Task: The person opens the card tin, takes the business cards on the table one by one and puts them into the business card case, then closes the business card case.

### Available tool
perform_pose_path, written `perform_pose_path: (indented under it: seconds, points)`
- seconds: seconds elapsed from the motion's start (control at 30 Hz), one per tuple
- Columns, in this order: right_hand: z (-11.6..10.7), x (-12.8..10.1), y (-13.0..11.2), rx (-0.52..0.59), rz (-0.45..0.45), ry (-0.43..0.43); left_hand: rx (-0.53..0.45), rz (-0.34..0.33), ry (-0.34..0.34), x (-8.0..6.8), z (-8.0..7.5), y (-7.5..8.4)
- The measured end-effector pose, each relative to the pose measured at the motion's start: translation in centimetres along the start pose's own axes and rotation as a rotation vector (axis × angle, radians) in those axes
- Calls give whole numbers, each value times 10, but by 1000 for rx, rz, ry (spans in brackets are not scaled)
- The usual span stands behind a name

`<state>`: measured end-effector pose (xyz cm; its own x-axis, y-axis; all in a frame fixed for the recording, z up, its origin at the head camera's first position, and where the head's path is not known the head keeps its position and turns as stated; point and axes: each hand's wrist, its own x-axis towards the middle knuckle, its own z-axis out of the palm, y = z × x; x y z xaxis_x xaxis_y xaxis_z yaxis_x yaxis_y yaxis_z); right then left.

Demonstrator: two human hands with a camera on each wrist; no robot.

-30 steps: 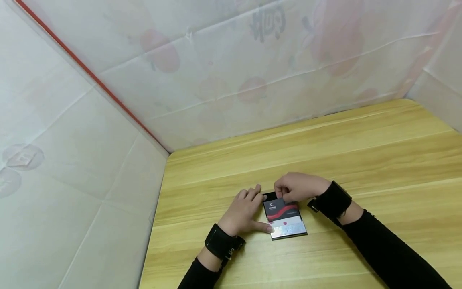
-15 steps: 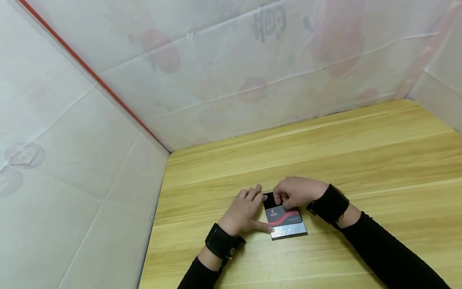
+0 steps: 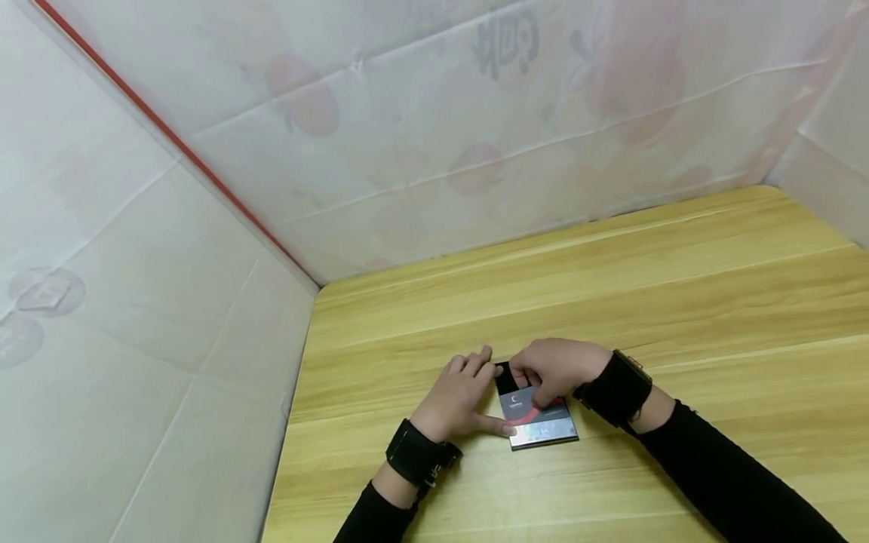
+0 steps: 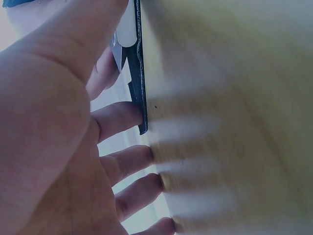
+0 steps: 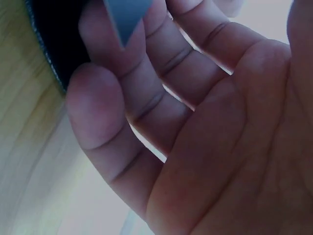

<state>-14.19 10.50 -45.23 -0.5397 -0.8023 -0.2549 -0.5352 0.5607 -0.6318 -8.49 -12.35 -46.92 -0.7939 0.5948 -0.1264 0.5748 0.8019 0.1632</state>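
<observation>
A flat card holder, black with a silver lower band point(image 3: 545, 432), lies on the wooden table. On it is a grey business card point(image 3: 517, 403) with a red wave; the card's lower edge meets the silver band. My right hand point(image 3: 562, 366) pinches the card near its upper right part, thumb on top; in the right wrist view the card's corner point(image 5: 126, 19) juts over the fingers. My left hand point(image 3: 449, 400) lies spread along the holder's left side, thumb at the silver band, index finger at the far left corner. In the left wrist view its index finger touches the holder's black edge point(image 4: 142, 93).
The wooden table point(image 3: 421, 317) reaches back to a pale printed sheet point(image 3: 407, 151) hung as a wall. Another sheet point(image 3: 170, 339) stands along the left edge. Each wrist wears a black strap point(image 3: 616, 388).
My right hand has moved nearer to me, and the card has slid toward the silver band, baring more of the black part behind it. My left hand and the holder stay put.
</observation>
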Motion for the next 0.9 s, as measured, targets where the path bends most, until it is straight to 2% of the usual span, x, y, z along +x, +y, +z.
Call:
perform_pose_path:
  seconds: [0.23,0.77,0.9]
  points:
    - [1,1,-2,33,32,-44,18,-5,-8,0,-1,0]
    - [-4,0,8,-52,86,78,31,14,17,1,0,-1]
    - [-2,0,4,-63,104,60,29,18,16,0,1,-1]
